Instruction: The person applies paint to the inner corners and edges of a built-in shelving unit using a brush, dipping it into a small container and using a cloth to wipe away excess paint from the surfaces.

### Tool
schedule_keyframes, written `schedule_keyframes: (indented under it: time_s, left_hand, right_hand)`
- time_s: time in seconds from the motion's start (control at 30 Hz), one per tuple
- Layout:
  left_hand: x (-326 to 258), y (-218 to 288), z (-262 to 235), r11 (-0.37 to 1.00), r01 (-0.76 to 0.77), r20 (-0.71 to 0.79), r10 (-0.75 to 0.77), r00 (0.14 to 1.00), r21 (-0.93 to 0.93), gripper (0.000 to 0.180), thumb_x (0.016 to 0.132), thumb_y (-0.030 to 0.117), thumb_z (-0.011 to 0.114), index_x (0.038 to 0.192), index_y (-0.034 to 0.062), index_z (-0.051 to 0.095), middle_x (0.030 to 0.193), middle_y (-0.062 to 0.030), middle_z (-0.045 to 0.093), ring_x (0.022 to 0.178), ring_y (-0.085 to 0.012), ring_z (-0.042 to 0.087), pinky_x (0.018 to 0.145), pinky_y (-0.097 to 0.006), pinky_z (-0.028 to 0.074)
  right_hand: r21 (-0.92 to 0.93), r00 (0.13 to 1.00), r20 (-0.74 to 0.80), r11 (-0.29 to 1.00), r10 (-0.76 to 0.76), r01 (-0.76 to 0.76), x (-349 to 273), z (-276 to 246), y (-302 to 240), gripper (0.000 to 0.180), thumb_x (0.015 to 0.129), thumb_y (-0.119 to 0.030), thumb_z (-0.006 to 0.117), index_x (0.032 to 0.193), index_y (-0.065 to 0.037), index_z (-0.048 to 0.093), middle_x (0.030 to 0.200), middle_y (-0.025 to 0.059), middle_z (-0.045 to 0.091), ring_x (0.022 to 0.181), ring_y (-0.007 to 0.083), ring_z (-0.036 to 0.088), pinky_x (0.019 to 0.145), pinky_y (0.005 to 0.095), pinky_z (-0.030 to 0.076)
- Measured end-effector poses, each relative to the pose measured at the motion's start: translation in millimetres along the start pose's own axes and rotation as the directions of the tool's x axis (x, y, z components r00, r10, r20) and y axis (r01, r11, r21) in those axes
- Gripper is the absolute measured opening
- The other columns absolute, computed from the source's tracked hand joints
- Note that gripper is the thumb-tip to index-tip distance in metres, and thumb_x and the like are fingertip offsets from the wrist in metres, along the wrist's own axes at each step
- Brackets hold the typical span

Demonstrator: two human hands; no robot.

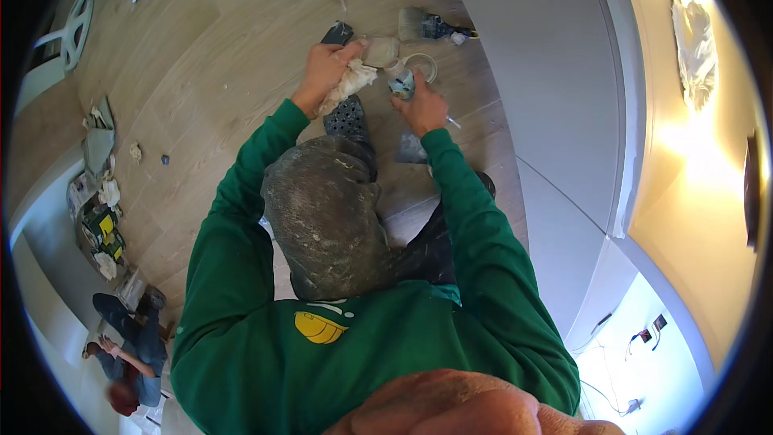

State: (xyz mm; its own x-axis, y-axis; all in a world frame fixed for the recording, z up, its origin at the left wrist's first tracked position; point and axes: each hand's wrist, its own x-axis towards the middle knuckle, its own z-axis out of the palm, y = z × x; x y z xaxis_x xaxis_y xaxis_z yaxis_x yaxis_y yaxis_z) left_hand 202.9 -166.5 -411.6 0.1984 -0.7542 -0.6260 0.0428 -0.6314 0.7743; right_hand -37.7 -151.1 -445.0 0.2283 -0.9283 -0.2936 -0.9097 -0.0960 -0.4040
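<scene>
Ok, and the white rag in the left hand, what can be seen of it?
The rag is a crumpled, off-white cloth, bunched into a loose twist. The left hand closes around its upper part, and the rest hangs down toward the dark perforated shoe below. It looks soft and stained or dusty. Its far end points toward the small tin that the right hand holds over the wooden floor; whether rag and tin touch cannot be told.

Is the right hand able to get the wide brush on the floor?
Probably yes: the brush lies just beyond the right hand, nothing between, but that hand already holds a small tub.
</scene>
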Motion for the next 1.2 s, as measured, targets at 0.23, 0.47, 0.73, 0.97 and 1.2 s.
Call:
schedule_keyframes:
  time_s: [0.23, 0.47, 0.73, 0.97, 1.2]
  left_hand:
    - [-20, -38, -38, 0.991, -0.13, 0.021, 0.13, 0.991, 0.01, 0.042, 0.086, 0.028, 0.075, 0.108, -0.0084, 0.072, 0.088, -0.0111, 0.07, 0.078, -0.0133, 0.061, 0.07, -0.028, 0.048]
    - [-37, -88, -48, 0.997, -0.082, -0.077, 0.081, 0.994, -0.01, 0.043, 0.085, 0.025, 0.077, 0.111, -0.0093, 0.07, 0.096, -0.0124, 0.071, 0.083, -0.0153, 0.064, 0.074, -0.03, 0.051]
    - [-45, -111, -47, 0.999, -0.042, -0.068, 0.04, 0.997, -0.029, 0.044, 0.085, 0.024, 0.08, 0.111, -0.0091, 0.071, 0.1, -0.0119, 0.071, 0.085, -0.0152, 0.063, 0.074, -0.03, 0.051]
    - [-55, -108, -43, 1.0, -0.005, -0.087, 0.003, 0.996, -0.021, 0.048, 0.084, 0.028, 0.08, 0.114, -0.0084, 0.07, 0.101, -0.0135, 0.071, 0.089, -0.0181, 0.064, 0.078, -0.032, 0.052]
    - [-56, -112, -44, 1.0, -0.007, -0.069, 0.005, 0.998, -0.022, 0.048, 0.084, 0.029, 0.08, 0.114, -0.0081, 0.07, 0.102, -0.0138, 0.071, 0.091, -0.0192, 0.065, 0.08, -0.033, 0.052]
  right_hand:
    - [-0.094, 0.989, 0.137, 0.995, 0.052, -0.04, 30, 7, 7, 0.078, 0.072, -0.044, 0.083, 0.135, -0.014, 0.049, 0.097, 0.0213, 0.072, 0.086, 0.0418, 0.071, 0.077, 0.0518, 0.057]
    - [-0.192, 0.98, 0.19, 0.981, 0.058, -0.021, 43, 11, 3, 0.075, 0.072, -0.046, 0.082, 0.13, -0.01, 0.05, 0.092, 0.0208, 0.073, 0.086, 0.0412, 0.072, 0.077, 0.0517, 0.057]
    - [-0.275, 0.971, 0.224, 0.961, 0.08, -0.015, 50, 15, -1, 0.073, 0.072, -0.048, 0.082, 0.127, -0.01, 0.052, 0.093, 0.0203, 0.074, 0.088, 0.0395, 0.073, 0.077, 0.0509, 0.059]
    - [-0.293, 0.954, 0.273, 0.955, 0.121, -0.037, 53, 19, -2, 0.07, 0.072, -0.045, 0.082, 0.127, -0.01, 0.056, 0.095, 0.0221, 0.074, 0.09, 0.0412, 0.073, 0.079, 0.0519, 0.058]
    - [-0.291, 0.946, 0.288, 0.955, 0.147, -0.06, 55, 20, -6, 0.068, 0.071, -0.043, 0.081, 0.125, -0.009, 0.058, 0.096, 0.0234, 0.073, 0.091, 0.0428, 0.072, 0.08, 0.0527, 0.058]
